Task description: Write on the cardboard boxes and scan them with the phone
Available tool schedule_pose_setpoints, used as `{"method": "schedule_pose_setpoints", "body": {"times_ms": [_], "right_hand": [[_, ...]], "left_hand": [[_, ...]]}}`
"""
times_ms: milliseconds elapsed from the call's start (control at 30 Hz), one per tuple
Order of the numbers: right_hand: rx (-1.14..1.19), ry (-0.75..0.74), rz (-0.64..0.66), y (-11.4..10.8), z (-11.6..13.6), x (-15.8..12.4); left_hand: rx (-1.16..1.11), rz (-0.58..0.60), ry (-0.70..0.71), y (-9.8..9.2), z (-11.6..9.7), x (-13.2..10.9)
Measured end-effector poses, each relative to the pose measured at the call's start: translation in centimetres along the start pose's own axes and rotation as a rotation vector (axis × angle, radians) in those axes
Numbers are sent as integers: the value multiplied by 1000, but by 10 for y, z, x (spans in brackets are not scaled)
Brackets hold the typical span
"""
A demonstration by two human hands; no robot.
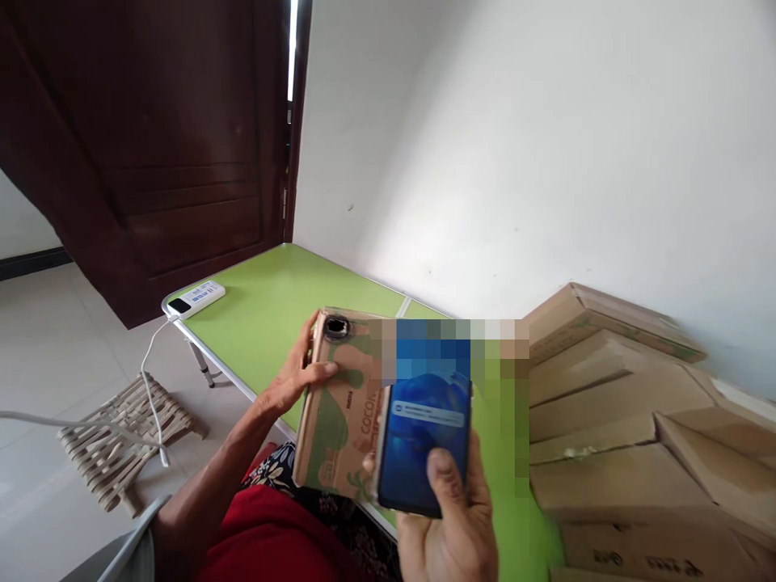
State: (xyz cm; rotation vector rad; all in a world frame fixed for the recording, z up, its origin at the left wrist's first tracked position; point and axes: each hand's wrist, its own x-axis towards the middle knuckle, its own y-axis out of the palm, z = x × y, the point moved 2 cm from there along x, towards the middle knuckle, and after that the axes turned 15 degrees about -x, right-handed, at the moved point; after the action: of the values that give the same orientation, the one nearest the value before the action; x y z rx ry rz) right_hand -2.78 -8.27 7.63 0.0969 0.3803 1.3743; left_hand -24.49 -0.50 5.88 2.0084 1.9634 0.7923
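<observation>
My left hand [298, 373] grips the upper left edge of a flat brown cardboard box [333, 432], its thumb lying across the front. The box has green print, lettering that begins "COCON", and a dark-rimmed round hole in its top corner. In my right hand [452, 517] is a smartphone [415, 457] with its screen lit blue and a white notice bar across it. The right thumb rests over the lower screen. The phone overlaps the right part of the box, and its top is blurred by pixel blocks. Both things are held above the near edge of the green table [276, 291].
Several stacked cardboard boxes [612, 440] take up the table's right side against the white wall. A white device [203, 299] with a cable lies at the far left corner. A woven stool [130, 436] stands on the floor, left. Behind is a dark door [182, 145].
</observation>
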Motion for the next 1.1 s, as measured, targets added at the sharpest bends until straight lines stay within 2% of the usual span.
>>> {"method": "schedule_pose_setpoints", "body": {"times_ms": [100,200,367,500,667,800,933,1100], "right_hand": [[-80,-76,-171,-33,18,22],[-170,-139,-240,-67,24,61],[-411,-68,-329,-116,-8,137],[-538,-22,-383,-138,-35,170],[-772,-42,-439,-155,-50,183],[-1031,-40,-472,-163,-49,182],[-1299,-18,-452,-159,-37,177],[-1523,-19,-393,-148,-27,175]], "left_hand": [[4,-99,32,-11,-5,0],[25,-171,63,-25,-12,1],[27,-208,96,-39,-23,1],[55,-201,111,-40,-25,1],[45,-202,98,-36,-25,1],[19,-209,98,-34,-22,1],[31,-272,108,-35,-21,0],[41,-411,148,-38,-25,2]]}}
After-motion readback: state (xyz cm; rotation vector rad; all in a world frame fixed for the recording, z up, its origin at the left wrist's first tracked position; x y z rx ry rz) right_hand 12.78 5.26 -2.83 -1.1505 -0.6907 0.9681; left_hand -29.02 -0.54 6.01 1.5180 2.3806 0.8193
